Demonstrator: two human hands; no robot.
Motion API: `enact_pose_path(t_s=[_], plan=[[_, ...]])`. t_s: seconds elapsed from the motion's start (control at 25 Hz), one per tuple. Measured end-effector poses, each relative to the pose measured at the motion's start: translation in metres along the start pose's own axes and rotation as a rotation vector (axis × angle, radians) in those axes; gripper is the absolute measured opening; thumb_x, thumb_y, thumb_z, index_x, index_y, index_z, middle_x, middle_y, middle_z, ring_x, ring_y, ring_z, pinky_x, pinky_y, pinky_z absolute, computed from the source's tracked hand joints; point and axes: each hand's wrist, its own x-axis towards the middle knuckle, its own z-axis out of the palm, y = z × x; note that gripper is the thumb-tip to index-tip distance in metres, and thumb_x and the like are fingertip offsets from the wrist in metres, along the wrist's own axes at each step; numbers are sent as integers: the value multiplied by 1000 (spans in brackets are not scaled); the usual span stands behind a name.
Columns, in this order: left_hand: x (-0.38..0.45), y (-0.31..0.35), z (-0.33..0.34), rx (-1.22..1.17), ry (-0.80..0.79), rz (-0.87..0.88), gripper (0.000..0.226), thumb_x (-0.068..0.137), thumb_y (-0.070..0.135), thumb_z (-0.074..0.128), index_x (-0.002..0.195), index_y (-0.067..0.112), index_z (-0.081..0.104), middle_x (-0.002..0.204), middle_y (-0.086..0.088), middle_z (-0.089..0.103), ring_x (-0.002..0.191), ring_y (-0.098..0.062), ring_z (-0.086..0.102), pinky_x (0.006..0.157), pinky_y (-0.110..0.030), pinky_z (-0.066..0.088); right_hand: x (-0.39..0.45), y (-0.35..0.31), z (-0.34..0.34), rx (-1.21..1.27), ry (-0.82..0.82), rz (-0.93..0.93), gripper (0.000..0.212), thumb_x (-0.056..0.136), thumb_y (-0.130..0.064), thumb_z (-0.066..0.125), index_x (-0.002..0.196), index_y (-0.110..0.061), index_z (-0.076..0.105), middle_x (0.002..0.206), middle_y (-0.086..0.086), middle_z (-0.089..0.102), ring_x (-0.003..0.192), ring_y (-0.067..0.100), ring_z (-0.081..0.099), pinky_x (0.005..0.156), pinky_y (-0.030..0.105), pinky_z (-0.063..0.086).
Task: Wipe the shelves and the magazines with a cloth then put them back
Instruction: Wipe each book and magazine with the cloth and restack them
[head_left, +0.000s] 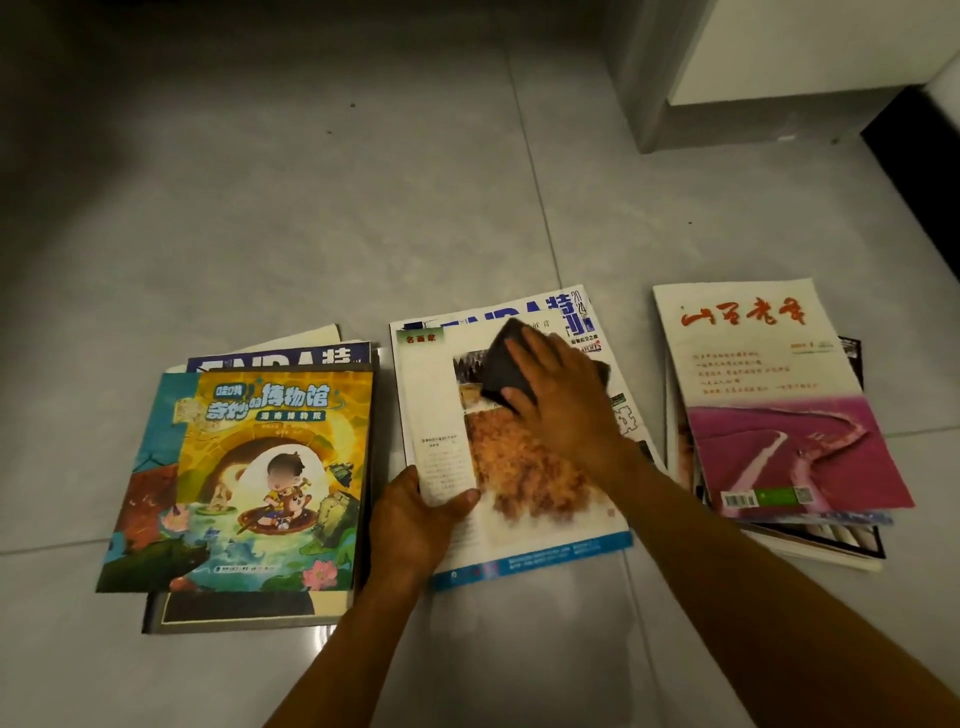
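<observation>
step: wiping middle glossy magazine (524, 467) on grey tiled floor (363, 234) | right hand (566, 410) presses dark folded cloth (506, 364) flat, fingers straight | left hand (415, 519) pinches its near-left corner | next: sweep the cloth toward the near edge, then stack it

Two bare forearms in shot, both uncovered as far as the picture shows. Left hand (410, 525), at the near-left corner of the middle magazine (524, 488): bare, broad across the back, thumb tip rounded. Right hand (561, 400), over that magazine's far half: bare as well, knuckles showing along its back. The right forearm, off the magazine's near-right corner, is the longer stretch on view.
</observation>
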Motion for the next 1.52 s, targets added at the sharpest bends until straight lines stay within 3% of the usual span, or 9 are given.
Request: enact_pose_path(t_s=[0.08,0.28,0.4,0.48,0.8,0.92,1.04,1.32,1.52], plan=[[0,2,2,10,14,4,43,73,29,81,105,17,56,116,-3,66,93,-20,64,61,-25,53,26,22,-7,46,21,164,64,98,-47,42,152,-25,16,160,2,14,143,30,21,114,50,25],[-3,5,0,60,18,38,45,76,29,79,108,20,49,117,-2,61,87,-12,54,52,-13,39,13,10,-10,99,41,254,61,98,-39,46,151,-21,23,156,9,26,138,32,31,111,49,31],[-2,4,-1,26,1,59,46,76,28,79,109,21,49,117,0,61,86,-10,55,53,-13,41,-64,2,-4,-19,98,340,61,90,-38,58,143,-17,38,133,14,53,113,36,48,88,49,48],[0,3,-1,21,-7,67,46,75,29,79,109,22,48,117,0,61,88,-11,56,55,-13,44,-90,-4,-2,-54,84,357,63,85,-32,66,140,-11,43,129,14,56,104,38,51,80,48,50],[-3,3,0,50,5,53,47,75,32,79,110,23,47,117,0,61,89,-13,57,61,-20,48,51,3,-40,31,121,374,45,96,-34,52,137,-18,46,131,11,55,114,33,44,91,40,41],[-6,3,-1,24,2,51,47,75,32,79,109,23,49,115,2,61,84,-9,56,56,-15,45,5,12,-21,11,172,229,50,94,-39,54,139,-19,46,132,11,56,103,35,50,82,42,45],[-4,7,-1,35,11,51,45,75,32,79,108,24,49,108,8,58,81,-7,55,52,-12,41,-84,33,-3,54,319,246,52,90,-44,47,132,-14,56,124,11,63,91,38,54,73,41,47],[-4,3,2,18,14,31,46,74,30,80,108,22,50,118,-3,63,99,-24,64,73,-35,56,-164,-12,26,-40,236,370,61,90,-54,32,136,-21,54,144,9,48,104,38,49,78,48,49],[-7,10,-3,67,-2,31,48,75,28,80,109,21,47,123,-8,59,109,-29,59,87,-45,54,-176,-18,19,-99,137,244,65,94,-61,16,137,-27,52,146,3,45,113,37,48,84,51,44]])
